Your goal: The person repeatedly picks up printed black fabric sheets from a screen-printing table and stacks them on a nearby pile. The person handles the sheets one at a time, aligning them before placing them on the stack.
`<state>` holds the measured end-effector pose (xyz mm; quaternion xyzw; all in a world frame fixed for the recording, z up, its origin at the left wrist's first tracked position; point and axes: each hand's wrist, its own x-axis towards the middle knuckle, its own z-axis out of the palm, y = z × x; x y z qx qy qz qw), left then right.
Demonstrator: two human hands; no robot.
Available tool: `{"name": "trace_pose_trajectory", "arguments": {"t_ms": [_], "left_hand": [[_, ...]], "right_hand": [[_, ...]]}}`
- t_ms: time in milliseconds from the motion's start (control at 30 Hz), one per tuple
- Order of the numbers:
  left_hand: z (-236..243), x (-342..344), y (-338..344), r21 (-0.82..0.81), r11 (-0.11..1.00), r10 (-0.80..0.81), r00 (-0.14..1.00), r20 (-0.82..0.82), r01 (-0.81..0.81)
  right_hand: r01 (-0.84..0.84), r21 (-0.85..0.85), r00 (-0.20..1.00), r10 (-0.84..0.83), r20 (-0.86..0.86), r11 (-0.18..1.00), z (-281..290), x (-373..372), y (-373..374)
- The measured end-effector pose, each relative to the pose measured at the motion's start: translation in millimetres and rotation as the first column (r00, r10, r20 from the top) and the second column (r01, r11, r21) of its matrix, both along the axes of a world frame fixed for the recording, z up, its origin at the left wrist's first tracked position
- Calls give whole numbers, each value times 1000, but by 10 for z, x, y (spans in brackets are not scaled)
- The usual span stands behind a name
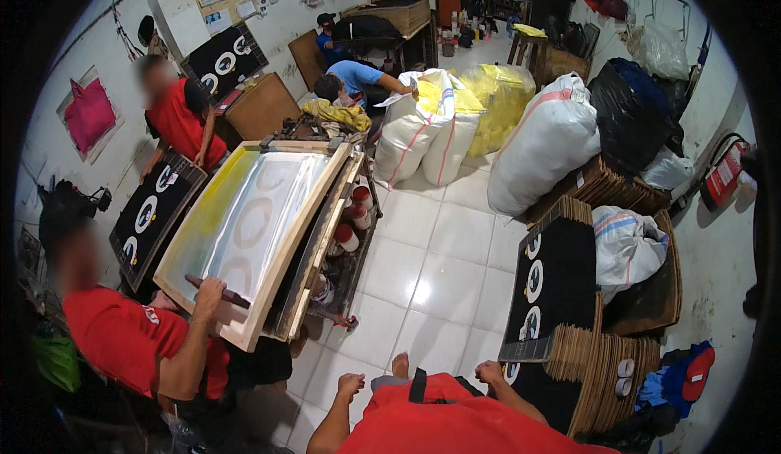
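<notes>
My left hand [351, 384] hangs over the white tiled floor at the bottom centre, its fingers curled in, with nothing visible in them. My right hand [490, 372] is also curled and seems to hold nothing, just beyond the front of my red shirt [455, 417]. Nearest to it on the right lie black fabric panels [534, 279] with white ring prints, on top of stacked brown boards [622, 373]. To the left, a co-worker in red holds a dark squeegee [218, 291] on a wooden-framed printing screen [252, 218], which is tilted up.
Red-and-white jars [346, 237] stand on the rack under the screen. White sacks [415, 133], one holding yellow material, stand at the back; a large white sack [543, 145] leans farther right. A second co-worker handles a black printed panel [154, 210]. Another person bends by the sacks.
</notes>
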<state>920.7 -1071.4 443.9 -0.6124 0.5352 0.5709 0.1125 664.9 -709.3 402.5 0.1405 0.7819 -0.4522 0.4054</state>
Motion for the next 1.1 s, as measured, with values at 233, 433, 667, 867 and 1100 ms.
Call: {"name": "trace_pose_trajectory", "arguments": {"t_ms": [233,433,667,867,1100], "left_hand": [[-80,10,-81,60,997,-49,992,116,42],[-314,4,44,84,994,-71,994,81,64],[-351,-54,81,83,995,-63,996,58,58],[-233,-104,78,75,995,-75,994,79,69],[-226,50,49,47,999,0,998,61,-3]], "right_hand": [[79,-25,997,-79,19,997,185,119,-119],[-297,141,947,311,-86,944,-113,294,513],[-603,214,714,640,-285,768,-441,248,823],[-156,-9,984,155,-90,988,-96,82,261],[27,29,999,-28,47,999,130,-28,-80]]}}
